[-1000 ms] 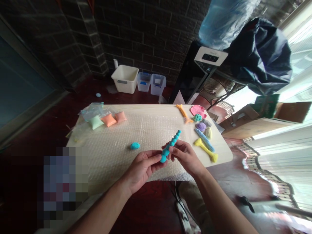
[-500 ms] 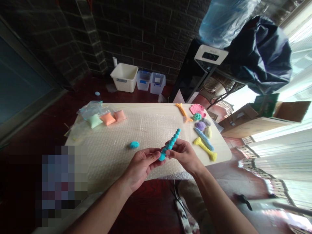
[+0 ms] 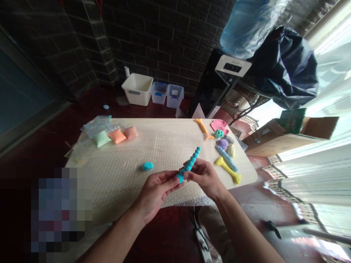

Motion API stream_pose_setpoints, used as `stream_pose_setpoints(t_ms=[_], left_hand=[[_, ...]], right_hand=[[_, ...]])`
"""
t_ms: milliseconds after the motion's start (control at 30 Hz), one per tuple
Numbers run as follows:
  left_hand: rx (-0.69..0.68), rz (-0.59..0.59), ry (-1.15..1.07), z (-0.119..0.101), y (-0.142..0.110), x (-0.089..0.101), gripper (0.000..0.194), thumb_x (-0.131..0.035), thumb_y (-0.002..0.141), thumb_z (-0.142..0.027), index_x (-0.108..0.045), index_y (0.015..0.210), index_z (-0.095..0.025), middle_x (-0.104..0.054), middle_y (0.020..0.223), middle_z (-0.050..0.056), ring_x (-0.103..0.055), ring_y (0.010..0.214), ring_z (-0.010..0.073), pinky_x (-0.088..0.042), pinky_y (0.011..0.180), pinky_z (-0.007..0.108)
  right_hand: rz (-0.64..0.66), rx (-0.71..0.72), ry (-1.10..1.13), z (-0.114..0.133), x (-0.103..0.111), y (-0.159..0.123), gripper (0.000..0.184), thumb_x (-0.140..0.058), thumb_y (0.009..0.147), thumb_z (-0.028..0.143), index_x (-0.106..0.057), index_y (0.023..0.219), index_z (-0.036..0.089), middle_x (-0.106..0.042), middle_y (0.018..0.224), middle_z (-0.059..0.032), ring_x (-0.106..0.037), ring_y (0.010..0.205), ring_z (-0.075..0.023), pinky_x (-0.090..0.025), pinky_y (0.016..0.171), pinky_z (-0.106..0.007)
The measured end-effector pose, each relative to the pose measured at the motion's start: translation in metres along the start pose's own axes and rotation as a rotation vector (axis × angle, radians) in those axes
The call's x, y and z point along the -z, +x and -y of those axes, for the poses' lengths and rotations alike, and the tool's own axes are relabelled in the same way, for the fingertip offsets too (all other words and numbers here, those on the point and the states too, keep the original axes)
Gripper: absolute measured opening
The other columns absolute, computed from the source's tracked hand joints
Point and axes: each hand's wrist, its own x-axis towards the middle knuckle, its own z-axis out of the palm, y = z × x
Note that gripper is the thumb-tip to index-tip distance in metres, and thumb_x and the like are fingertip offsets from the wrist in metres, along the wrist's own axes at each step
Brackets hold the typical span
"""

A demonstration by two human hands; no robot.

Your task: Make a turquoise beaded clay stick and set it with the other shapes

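Note:
A tapering row of turquoise clay balls (image 3: 192, 159), biggest at the near end, is held slanting up and away above the table. My left hand (image 3: 161, 186) pinches the largest ball between thumb and fingers. Close beside it, my right hand (image 3: 204, 177) grips the row a few balls higher, thumb in front and fingers behind. The thin end sticks out free past my fingers. On the bubble wrap (image 3: 117, 179) to the left of my hands lies a turquoise clay lump (image 3: 147, 166) with a pitted surface.
On the table's right lie a yellow clay bone (image 3: 228, 170), a blue clay stick (image 3: 227, 159), an orange clay bone (image 3: 202, 126), a pink clay piece (image 3: 216, 125) and several clay lumps. Bags of clay, green (image 3: 101, 138) and orange (image 3: 117, 136), sit far left. Plastic bins (image 3: 138, 91) stand behind.
The whole view has shifted slightly, with the table sitting a little lower and further left. Both hands keep their hold on the clay balls, nearly unchanged.

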Motion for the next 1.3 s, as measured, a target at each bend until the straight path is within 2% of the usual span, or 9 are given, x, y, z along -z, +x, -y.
stream_pose_setpoints(t_ms=[100,233,300,533,733,1067,1300], left_hand=[[0.011,-0.005,0.000,-0.002,0.000,-0.003,0.027,-0.092,0.077,-0.026,-0.085,0.101,-0.015,-0.083,0.105,0.010,-0.074,0.096,0.0176,-0.057,0.095,0.028],[0.030,-0.001,-0.025,-0.003,0.000,-0.007,0.031,-0.089,0.080,-0.026,-0.083,0.108,-0.014,-0.082,0.113,0.012,-0.074,0.109,0.0218,-0.056,0.100,0.029],[0.038,-0.002,-0.034,-0.003,-0.001,-0.008,0.033,-0.089,0.080,-0.024,-0.082,0.111,-0.015,-0.081,0.116,0.012,-0.074,0.112,0.0232,-0.056,0.102,0.030],[0.056,-0.002,-0.004,-0.004,-0.002,-0.006,0.035,-0.090,0.078,-0.025,-0.083,0.111,-0.015,-0.082,0.117,0.012,-0.074,0.114,0.0256,-0.056,0.105,0.034],[0.049,-0.057,0.017,-0.001,-0.001,-0.004,0.034,-0.092,0.076,-0.027,-0.085,0.107,-0.016,-0.083,0.111,0.012,-0.076,0.111,0.0262,-0.057,0.105,0.035],[-0.005,-0.060,0.032,0.002,0.002,-0.006,0.040,-0.092,0.077,-0.027,-0.081,0.114,-0.016,-0.082,0.117,0.011,-0.075,0.110,0.0212,-0.058,0.101,0.028],[-0.053,-0.107,0.072,0.004,0.001,-0.006,0.044,-0.098,0.068,-0.029,-0.081,0.106,-0.015,-0.082,0.108,0.012,-0.076,0.102,0.0230,-0.058,0.095,0.034]], right_hand=[[-0.005,0.000,0.006,-0.002,0.000,0.000,0.034,-0.098,0.070,0.029,-0.078,0.094,0.019,-0.076,0.084,-0.0033,-0.066,0.074,-0.0147,-0.052,0.069,-0.027],[-0.011,0.032,0.006,-0.005,0.001,-0.001,0.022,-0.086,0.086,0.036,-0.080,0.097,0.018,-0.074,0.083,-0.0038,-0.064,0.072,-0.0136,-0.049,0.070,-0.028],[-0.014,0.034,0.010,-0.006,0.001,-0.001,0.020,-0.084,0.089,0.037,-0.080,0.096,0.018,-0.073,0.080,-0.0031,-0.062,0.071,-0.0132,-0.048,0.069,-0.028],[-0.033,0.029,0.014,-0.007,-0.002,0.001,0.019,-0.088,0.085,0.035,-0.080,0.093,0.019,-0.071,0.076,-0.0009,-0.058,0.066,-0.0121,-0.045,0.066,-0.028],[-0.045,0.003,0.064,-0.009,-0.004,0.002,0.027,-0.094,0.075,0.038,-0.079,0.087,0.019,-0.072,0.075,-0.0004,-0.060,0.065,-0.0129,-0.046,0.064,-0.028],[-0.083,0.052,0.024,-0.005,-0.004,0.002,0.028,-0.091,0.079,0.041,-0.079,0.087,0.017,-0.070,0.070,-0.0005,-0.059,0.064,-0.0124,-0.044,0.063,-0.027],[-0.128,0.075,-0.015,-0.014,0.004,0.004,0.027,-0.089,0.082,0.042,-0.076,0.083,0.018,-0.068,0.074,-0.0009,-0.056,0.066,-0.0130,-0.043,0.065,-0.028]])
